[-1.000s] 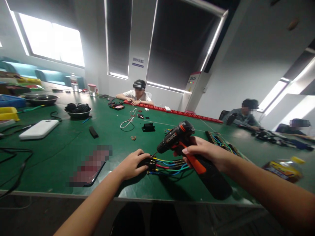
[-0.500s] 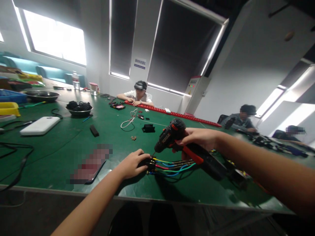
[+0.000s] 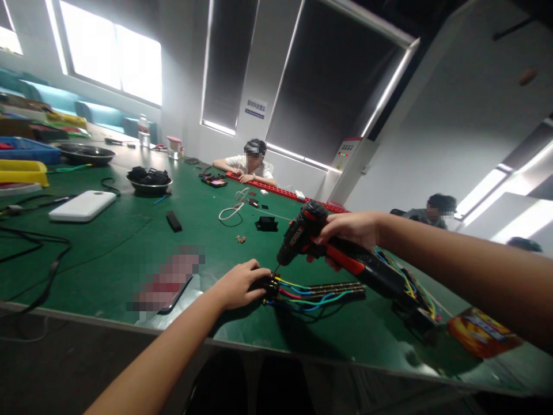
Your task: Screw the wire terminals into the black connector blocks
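My right hand (image 3: 345, 233) grips a black and red cordless drill (image 3: 302, 233) by its handle. The drill tilts down to the left, and its thin bit meets the top of a small black connector block (image 3: 272, 286). My left hand (image 3: 244, 283) is closed round the left end of that block and holds it on the table. Yellow, blue, red and green wires (image 3: 298, 292) run from the block to the right, towards dark strips (image 3: 345, 290) lying under the drill. Fingers hide much of the block.
On the green table (image 3: 108, 259) lie a phone (image 3: 166, 282), a black bar (image 3: 173, 221), small brass screws (image 3: 241, 239), a black plastic part (image 3: 266, 223) and a white power bank (image 3: 83, 206). A bowl (image 3: 149, 183) holds black cables. Another wired assembly (image 3: 417, 311) sits at right. Other people sit beyond.
The whole view has shifted, so things appear slightly further right. The drill bit stays at the block, and both hands keep their hold. More of the orange packet at right shows.
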Demonstrator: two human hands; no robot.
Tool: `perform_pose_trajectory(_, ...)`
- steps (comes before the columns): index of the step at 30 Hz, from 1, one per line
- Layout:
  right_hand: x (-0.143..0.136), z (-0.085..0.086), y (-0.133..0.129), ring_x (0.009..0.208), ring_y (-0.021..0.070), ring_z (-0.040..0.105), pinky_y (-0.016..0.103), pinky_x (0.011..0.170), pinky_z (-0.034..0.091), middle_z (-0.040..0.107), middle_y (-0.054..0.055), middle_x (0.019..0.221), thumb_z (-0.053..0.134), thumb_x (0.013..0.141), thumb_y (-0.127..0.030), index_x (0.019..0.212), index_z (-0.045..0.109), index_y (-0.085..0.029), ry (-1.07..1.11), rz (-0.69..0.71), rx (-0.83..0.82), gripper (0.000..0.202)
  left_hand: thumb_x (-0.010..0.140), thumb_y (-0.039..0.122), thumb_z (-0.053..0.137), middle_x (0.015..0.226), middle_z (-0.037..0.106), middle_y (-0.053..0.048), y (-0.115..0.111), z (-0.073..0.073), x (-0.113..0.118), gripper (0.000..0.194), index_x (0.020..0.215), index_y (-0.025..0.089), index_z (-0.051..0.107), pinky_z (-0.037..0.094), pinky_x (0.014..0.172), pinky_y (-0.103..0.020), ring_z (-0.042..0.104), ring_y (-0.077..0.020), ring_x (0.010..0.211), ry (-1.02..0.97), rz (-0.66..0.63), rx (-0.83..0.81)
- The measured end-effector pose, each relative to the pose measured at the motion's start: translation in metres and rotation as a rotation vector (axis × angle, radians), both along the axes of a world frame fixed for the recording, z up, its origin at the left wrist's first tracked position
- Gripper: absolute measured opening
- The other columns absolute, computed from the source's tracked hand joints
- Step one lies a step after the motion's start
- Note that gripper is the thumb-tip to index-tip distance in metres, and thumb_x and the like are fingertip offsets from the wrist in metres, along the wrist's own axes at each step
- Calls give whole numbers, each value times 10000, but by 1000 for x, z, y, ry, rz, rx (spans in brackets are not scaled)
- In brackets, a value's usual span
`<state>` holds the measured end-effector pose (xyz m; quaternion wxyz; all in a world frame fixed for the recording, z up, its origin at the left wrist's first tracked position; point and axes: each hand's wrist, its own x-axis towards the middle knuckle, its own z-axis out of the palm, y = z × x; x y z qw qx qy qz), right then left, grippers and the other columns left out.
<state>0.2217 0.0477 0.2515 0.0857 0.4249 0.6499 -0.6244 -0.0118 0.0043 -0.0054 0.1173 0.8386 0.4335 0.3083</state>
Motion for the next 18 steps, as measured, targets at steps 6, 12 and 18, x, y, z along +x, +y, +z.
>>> perform_pose_trajectory(6, -21, -5, -3, 494, 119, 596, 236, 419, 535, 689, 56, 746, 825, 718, -331, 971, 688, -170, -123, 18, 239, 330, 844, 287, 651, 1142, 554, -56, 3, -5, 1, 421, 1258, 308, 578, 471, 938, -353, 603, -228, 1021, -81, -12, -45)
perform_pose_trajectory(12, -27, -2, 8, 591, 154, 667, 260, 515, 574, 711, 66, 784, 817, 654, -262, 880, 675, -137, -205, 86, 266, 295, 678, 277, 778, 1157, 625, -75, 11, -10, -7, 775, 1363, 202, 423, 469, 915, -369, 605, -254, 1040, -323, 67, -240)
perform_pose_trajectory(18, -32, 0, 16, 672, 151, 685, 245, 649, 586, 714, 51, 727, 827, 562, -214, 801, 663, -111, -297, 97, 317, 307, 680, 328, 761, 969, 678, -11, 17, -7, -9, 400, 1035, 199, 629, 451, 798, -295, 614, -222, 909, -240, 62, -214)
